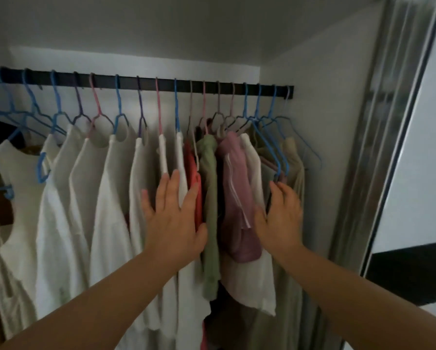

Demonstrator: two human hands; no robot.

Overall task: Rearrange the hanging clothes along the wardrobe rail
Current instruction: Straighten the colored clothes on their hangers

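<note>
A black wardrobe rail (146, 82) runs across the top with many blue, pink and purple hangers on it. Several white tops (110, 198) hang spread out on the left. A red garment (195, 178), a green one (210, 198), a mauve one (234, 188) and beige ones (294, 168) are bunched at the right end. My left hand (174, 218) lies flat, fingers spread, against the white and red garments. My right hand (282, 213) presses open-fingered on the pale clothes right of the mauve one. Neither hand grips anything.
The white wardrobe side wall (325, 109) closes off the rail's right end. A metal sliding-door frame (378, 147) stands just beyond it. Empty blue hangers (42, 170) dangle at the far left among the white tops.
</note>
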